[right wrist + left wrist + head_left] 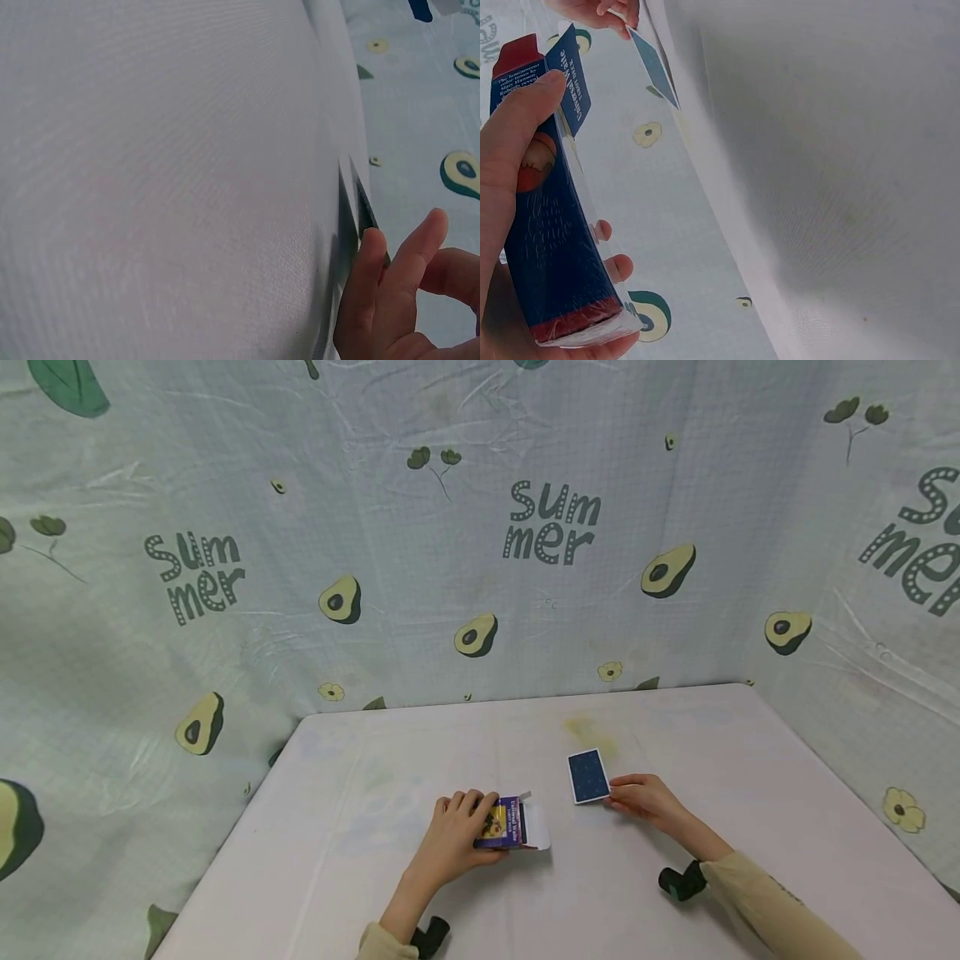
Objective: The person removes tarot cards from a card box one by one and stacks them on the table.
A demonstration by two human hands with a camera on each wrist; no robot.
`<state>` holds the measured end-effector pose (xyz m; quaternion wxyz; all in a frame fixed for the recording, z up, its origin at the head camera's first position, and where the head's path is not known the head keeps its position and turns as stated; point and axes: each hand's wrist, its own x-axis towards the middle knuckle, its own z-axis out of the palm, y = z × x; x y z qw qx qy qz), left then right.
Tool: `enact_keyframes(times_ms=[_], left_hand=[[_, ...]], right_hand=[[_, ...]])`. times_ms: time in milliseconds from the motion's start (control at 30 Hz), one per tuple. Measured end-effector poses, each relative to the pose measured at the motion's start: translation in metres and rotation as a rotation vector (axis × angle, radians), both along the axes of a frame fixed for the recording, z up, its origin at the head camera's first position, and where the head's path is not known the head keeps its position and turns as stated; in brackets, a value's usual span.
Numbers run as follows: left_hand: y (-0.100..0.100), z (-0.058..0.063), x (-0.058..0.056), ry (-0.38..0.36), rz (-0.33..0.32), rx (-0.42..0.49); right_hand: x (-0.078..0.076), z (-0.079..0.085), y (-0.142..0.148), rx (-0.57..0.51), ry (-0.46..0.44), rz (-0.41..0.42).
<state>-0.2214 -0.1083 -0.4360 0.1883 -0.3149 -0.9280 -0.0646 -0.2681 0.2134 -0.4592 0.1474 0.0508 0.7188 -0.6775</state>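
My left hand (453,837) grips a tarot card box (504,823), its thumb along the near side and fingers over the top. The box lies sideways, its opened flap end facing right. In the left wrist view the blue side of the box (555,247) shows, with red ends and lettering reading "Universal Waite". My right hand (643,799) pinches a blue-backed card with a white border (588,776) at its lower right edge. Seen nearly edge-on in the right wrist view, the card (364,206) is held just over the table. Whether more cards lie under it, I cannot tell.
A white-covered table (360,877) spreads under both hands. Behind and beside it hangs a pale curtain (405,585) printed with avocados and "summer". Dark wrist cameras (682,881) sit below each wrist.
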Motion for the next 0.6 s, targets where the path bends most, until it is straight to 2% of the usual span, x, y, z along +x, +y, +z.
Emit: enact_keyframes(times_ms=[233, 367, 600], left_hand=[[0.0012, -0.0014, -0.0015, -0.004, 0.006, 0.007], [0.0017, -0.0014, -0.0020, -0.023, 0.016, 0.003], [0.0012, -0.0027, -0.0022, -0.013, 0.012, -0.002]], right_hand=[[-0.0034, 0.0000, -0.0012, 0.045, -0.066, -0.057], [-0.0030, 0.0022, -0.0006, 0.052, -0.083, -0.060], [0.0011, 0.0062, -0.0012, 0.086, -0.081, -0.045]])
